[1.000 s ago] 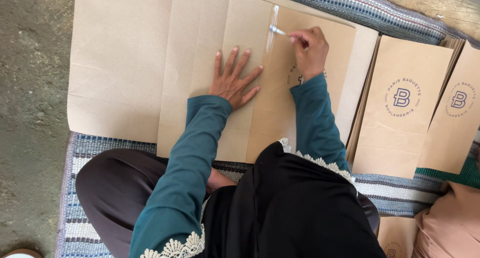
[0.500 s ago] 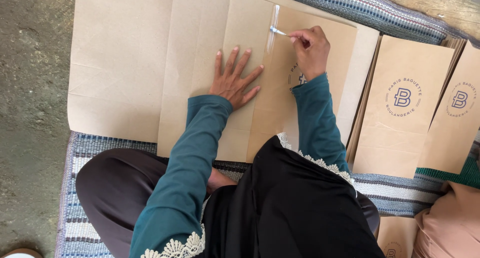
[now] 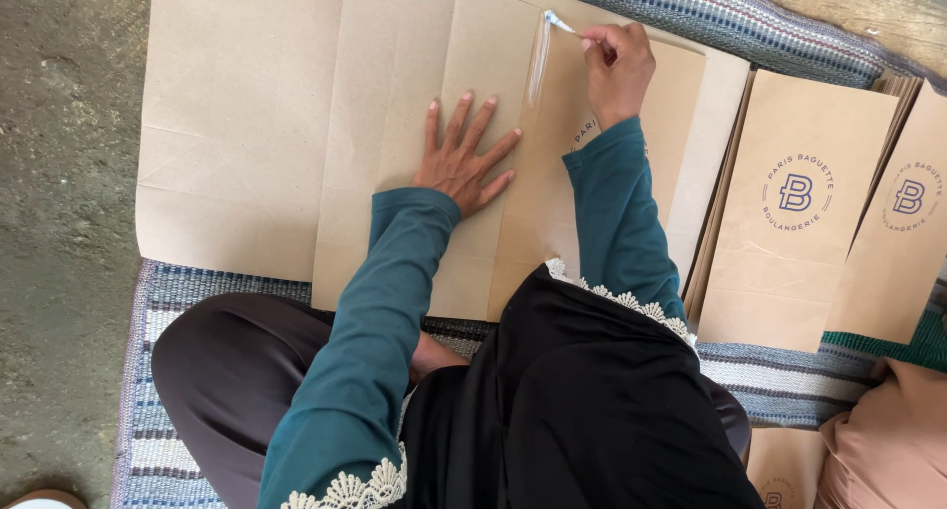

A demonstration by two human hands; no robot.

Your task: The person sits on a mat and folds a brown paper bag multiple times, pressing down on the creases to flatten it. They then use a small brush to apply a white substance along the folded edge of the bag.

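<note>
While the left hand lay flat with fingers spread wide on the folded kraft paper sheet, pinning it to the striped woven mat, the right hand was closed around a small glue brush, whose pale tip touched the top end of a glossy wet strip running along the sheet's fold. The step in hand appeared to be spreading adhesive down the seam of an unfinished paper bag. The sheet lay directly in front of the seated person, its far edge near the mat's border, with the bare concrete floor to the left. Judging from the short length of the shiny streak, the seam was only partly coated; the next move would seem to call for a steady stroke along the crease while the flat palm kept the paper from sliding. The right wrist was bent and raised, the teal sleeve reaching forward; the left arm stretched straight out from the lap. Finished printed bags were stacked to the right, well apart from the brush.
</note>
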